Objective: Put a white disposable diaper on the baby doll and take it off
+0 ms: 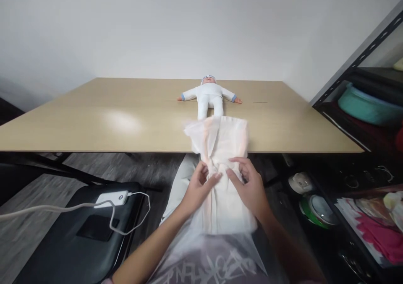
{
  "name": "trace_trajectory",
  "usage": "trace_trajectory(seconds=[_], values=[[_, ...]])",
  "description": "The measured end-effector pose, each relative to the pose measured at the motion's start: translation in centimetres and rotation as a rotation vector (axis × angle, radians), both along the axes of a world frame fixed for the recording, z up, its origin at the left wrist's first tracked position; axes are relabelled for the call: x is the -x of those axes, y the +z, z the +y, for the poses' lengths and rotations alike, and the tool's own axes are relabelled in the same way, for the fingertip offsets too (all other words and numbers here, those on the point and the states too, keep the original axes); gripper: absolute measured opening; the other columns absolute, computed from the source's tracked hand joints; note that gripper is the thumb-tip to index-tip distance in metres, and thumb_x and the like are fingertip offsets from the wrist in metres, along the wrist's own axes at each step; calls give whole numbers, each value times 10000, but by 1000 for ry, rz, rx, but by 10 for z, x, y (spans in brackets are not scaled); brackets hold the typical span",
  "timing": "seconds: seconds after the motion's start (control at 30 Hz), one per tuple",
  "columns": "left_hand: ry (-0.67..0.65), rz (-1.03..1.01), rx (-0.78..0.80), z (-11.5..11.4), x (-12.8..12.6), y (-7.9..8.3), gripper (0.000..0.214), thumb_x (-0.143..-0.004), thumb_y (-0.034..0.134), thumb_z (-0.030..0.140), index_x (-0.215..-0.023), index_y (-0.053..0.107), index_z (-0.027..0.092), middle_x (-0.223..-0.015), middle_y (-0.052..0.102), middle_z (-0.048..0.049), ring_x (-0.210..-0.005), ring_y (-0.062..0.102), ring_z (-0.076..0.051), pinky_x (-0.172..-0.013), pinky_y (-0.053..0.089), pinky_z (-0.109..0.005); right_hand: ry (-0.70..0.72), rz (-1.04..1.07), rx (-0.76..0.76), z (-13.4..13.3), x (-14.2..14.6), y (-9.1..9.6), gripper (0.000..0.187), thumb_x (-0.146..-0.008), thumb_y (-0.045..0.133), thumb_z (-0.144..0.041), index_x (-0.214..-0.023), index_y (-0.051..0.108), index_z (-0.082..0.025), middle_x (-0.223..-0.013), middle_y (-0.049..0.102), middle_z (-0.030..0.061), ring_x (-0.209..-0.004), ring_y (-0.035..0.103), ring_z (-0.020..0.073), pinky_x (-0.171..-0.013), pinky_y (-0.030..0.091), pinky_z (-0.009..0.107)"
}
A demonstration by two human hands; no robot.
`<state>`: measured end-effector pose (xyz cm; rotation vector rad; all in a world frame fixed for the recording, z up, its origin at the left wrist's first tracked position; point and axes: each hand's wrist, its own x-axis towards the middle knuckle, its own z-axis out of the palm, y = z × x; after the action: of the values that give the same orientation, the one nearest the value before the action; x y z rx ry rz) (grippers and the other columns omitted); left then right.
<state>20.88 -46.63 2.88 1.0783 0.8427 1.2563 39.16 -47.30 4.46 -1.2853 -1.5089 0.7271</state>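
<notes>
A white cloth [220, 141] hangs from the table's near edge down onto my lap. Both hands grip it in the middle, below the edge. My left hand [197, 189] pinches a fold from the left, fingers curled. My right hand [248, 187] pinches the cloth from the right, thumb and fingers closed on the fabric. A baby doll [208, 94] in a white suit with blue cuffs lies on its back further along the table, arms spread, feet toward the cloth's far end.
The long wooden table [94, 124] runs left to right before a white wall. A dark chair [82, 233] at my left carries a white power bank [113, 198] and cable. Black shelving [355, 120] at right holds a teal basin [368, 105], bowls and pink cloth.
</notes>
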Motion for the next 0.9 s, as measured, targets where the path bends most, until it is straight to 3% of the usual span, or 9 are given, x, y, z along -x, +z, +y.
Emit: trace_trajectory(seconds=[0.1,0.2,0.3,0.37,0.47,0.6,0.73,0.83,0.9], values=[[54,-77,112,37,3,-21,537,-817,930,592,-1115,677,224,-1114,794,-56,-1049,738,-234,-958,569,-329,47,-52,8,41,6,-12,305,-1027,707,-443,-1246,706,-231,-741,391,-67,-642,453,129,-628,409,253],[117,-42,189,55,11,-43,507,-814,910,606,-1032,659,223,-1036,782,-40,-988,733,-235,-918,571,-332,75,-114,45,64,4,-28,337,-1040,677,-457,-1285,698,-226,-768,476,-52,-635,510,138,-623,450,269],[147,53,222,57,16,-58,490,-846,861,633,-1041,658,232,-1063,775,-54,-1034,726,-254,-924,572,-338,14,-301,17,67,-1,-36,299,-1058,659,-462,-1252,722,-244,-852,617,3,-711,610,188,-694,528,327],[144,92,233,54,14,-61,488,-874,831,637,-1084,647,237,-1117,770,-72,-1089,720,-267,-954,574,-346,-64,-456,-85,66,-1,-34,279,-1060,667,-448,-1243,737,-250,-992,691,70,-889,673,265,-838,581,419],[96,102,243,50,9,-62,496,-915,792,637,-1163,612,247,-1188,762,-93,-1137,720,-281,-994,580,-370,-101,-606,-243,73,9,-23,299,-1070,664,-400,-1313,727,-236,-1213,697,152,-1146,662,351,-1021,577,540],[38,264,204,41,23,-55,480,-976,744,602,-1289,617,261,-1274,749,-106,-1133,730,-277,-1014,588,-385,168,-686,-274,104,30,-15,427,-1093,617,-319,-1506,638,-213,-1537,618,165,-1473,542,346,-1248,483,550],[-76,690,63,41,71,-28,596,-962,789,540,-1493,639,315,-1422,733,-120,-1220,725,-327,-1083,585,-457,307,-758,-214,137,39,-23,625,-1066,670,-402,-1657,529,-254,-1749,437,148,-1652,363,353,-1363,334,608],[-137,908,-164,68,109,1,341,-1053,680,466,-1371,726,351,-1340,770,-79,-1232,716,-322,-1114,566,-484,331,-790,-186,147,37,-31,801,-1017,730,-493,-1731,430,-286,-1789,379,157,-1680,322,365,-1371,302,642],[-48,949,-311,105,124,16,259,-1101,580,397,-1304,726,327,-1295,769,-75,-1184,711,-298,-1062,586,-460,351,-802,-190,148,36,-33,822,-1011,726,-506,-1742,414,-298,-1794,377,149,-1680,321,366,-1369,302,645]])
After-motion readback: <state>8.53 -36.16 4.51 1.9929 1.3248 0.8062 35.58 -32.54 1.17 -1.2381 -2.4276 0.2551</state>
